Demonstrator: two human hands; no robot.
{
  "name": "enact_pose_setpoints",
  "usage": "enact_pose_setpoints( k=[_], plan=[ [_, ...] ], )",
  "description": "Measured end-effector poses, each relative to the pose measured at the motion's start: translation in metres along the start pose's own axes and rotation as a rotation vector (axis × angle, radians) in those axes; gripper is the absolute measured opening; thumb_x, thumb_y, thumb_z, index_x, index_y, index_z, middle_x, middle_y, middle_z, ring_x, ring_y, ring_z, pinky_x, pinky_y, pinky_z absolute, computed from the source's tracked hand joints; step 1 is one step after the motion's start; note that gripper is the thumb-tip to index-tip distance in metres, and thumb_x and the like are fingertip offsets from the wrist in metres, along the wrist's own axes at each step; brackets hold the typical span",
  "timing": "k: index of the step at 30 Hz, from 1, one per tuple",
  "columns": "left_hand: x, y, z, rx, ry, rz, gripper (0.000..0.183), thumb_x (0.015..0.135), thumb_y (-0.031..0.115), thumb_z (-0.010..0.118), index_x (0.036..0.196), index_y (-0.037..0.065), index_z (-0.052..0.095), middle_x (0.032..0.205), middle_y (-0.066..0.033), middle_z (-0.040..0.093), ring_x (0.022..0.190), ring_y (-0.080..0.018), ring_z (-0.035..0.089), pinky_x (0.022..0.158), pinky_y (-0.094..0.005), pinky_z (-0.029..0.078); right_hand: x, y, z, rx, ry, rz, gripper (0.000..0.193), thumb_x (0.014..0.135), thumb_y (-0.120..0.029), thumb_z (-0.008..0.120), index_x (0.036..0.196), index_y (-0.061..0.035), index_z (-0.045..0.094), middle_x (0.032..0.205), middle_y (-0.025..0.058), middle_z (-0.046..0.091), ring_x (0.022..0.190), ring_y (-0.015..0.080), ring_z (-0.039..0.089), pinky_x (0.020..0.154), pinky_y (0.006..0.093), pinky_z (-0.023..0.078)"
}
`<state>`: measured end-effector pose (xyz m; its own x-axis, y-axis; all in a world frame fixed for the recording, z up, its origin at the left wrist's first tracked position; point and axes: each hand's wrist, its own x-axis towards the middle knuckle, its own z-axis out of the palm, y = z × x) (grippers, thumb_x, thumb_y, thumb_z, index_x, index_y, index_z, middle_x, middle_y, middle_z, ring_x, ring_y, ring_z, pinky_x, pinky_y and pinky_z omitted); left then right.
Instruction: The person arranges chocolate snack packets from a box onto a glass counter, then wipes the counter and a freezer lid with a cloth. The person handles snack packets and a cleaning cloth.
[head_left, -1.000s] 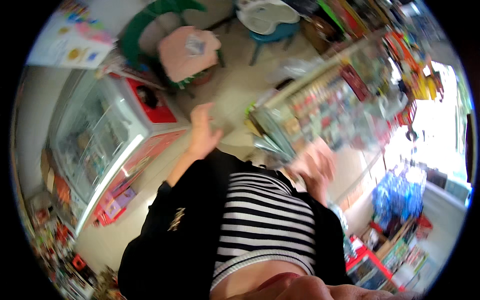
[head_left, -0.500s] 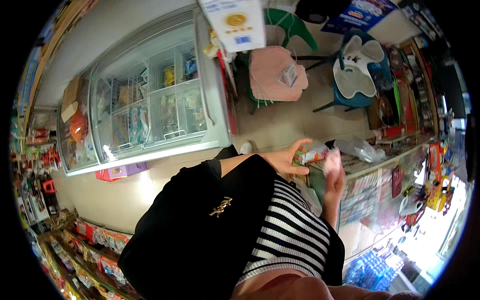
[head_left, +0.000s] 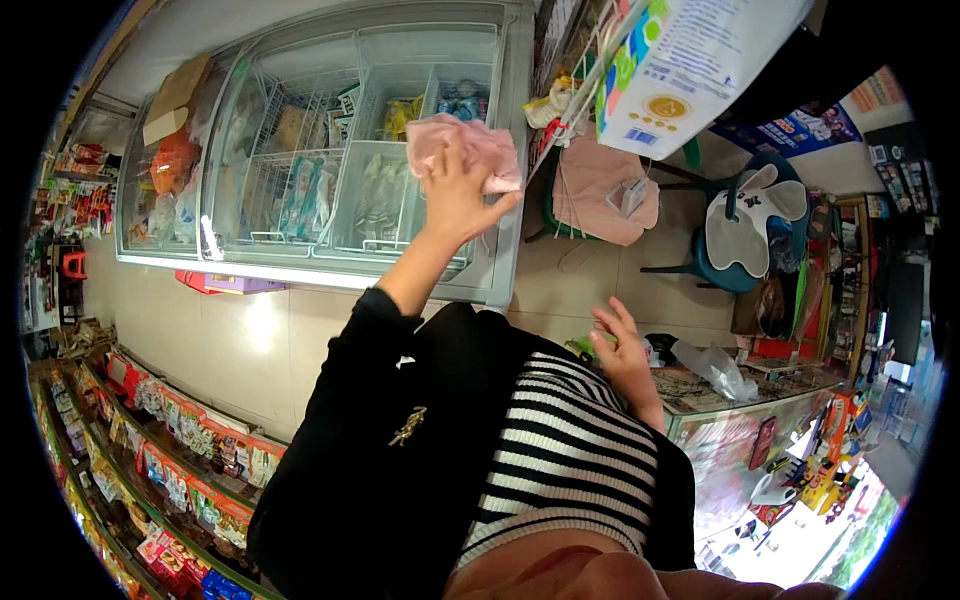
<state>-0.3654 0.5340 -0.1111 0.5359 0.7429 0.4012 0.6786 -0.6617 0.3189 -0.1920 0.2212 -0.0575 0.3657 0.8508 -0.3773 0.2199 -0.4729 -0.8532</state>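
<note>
My left hand (head_left: 458, 200) is pressed over a crumpled pink cloth (head_left: 432, 135) on the glass top of the chest freezer (head_left: 500, 260), near its right end. Its fingers are bent into the cloth and the thumb points out to the right. Through the glass, white wire baskets (head_left: 290, 205) with packaged goods show below. My right hand (head_left: 624, 360) is held in front of my striped top, beside the glass counter (head_left: 690, 400). Its fingers are partly spread, and I see nothing in them. A small green thing (head_left: 582, 346) shows just behind its fingertips, partly hidden.
A clear plastic bag (head_left: 725, 375) lies on the counter. Beyond are a chair with a pink cushion (head_left: 605, 195) and a blue chair with a white pad (head_left: 755, 230). A white box (head_left: 690, 70) sits high by the freezer's right end. Shelves of packets (head_left: 180, 440) line the lower left.
My left hand has gone from the counter to the freezer top, where it now presses the pink cloth. The blurred pink shape at my right hand is gone. My view has shifted.
</note>
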Motion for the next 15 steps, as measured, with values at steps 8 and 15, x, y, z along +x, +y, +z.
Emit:
enact_pose_setpoints(
  k=[8,15],
  plan=[
    [-0.082,-0.015,0.011,-0.008,-0.23,0.381,0.039,0.09,0.045,0.066,0.118,0.019,0.07,0.144,-0.0087,0.053,0.133,-0.0451,0.042,0.111,-0.0646,0.028,0.0,0.002,0.002,-0.017,-0.051,0.091,0.042,0.097,-0.017,0.067,0.136,-0.0066,0.061,0.163,0.0231,0.029,0.134,0.0379,0.051,0.102,0.0401,0.048],
    [-0.142,-0.049,-0.003,-0.064,-0.406,0.542,0.06,0.082,0.034,0.07,0.139,0.02,0.057,0.143,-0.0089,0.052,0.126,-0.0371,0.049,0.112,-0.0618,0.03,-0.001,0.032,-0.004,-0.193,0.012,0.057,0.042,0.097,-0.026,0.067,0.134,-0.0062,0.062,0.159,0.027,0.034,0.139,0.0463,0.044,0.112,0.0432,0.039]
  ],
)
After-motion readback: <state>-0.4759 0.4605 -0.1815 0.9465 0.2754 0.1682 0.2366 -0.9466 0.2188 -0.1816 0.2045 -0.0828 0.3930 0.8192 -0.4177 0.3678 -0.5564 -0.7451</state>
